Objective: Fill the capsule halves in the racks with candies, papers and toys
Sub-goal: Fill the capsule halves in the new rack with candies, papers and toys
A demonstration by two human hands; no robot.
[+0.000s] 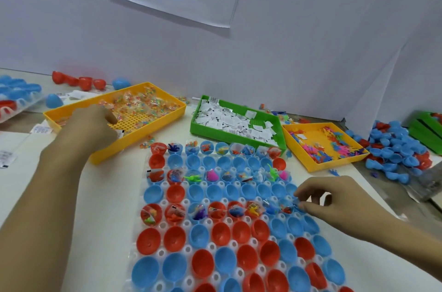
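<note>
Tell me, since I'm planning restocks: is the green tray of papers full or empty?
Partly full. White paper slips cover most of the green tray, but bare green floor shows near its right end.

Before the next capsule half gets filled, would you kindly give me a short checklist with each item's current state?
1. Candies remain in the long yellow tray: ok.
2. Papers remain in the green tray: ok.
3. Toys remain in the square yellow tray: ok.
4. Empty halves remain in the rack: ok.
5. Left hand has picked a candy: cannot tell.
6. Right hand is clear of the rack: not ok, its fingers are at the filled row's right end.
</note>
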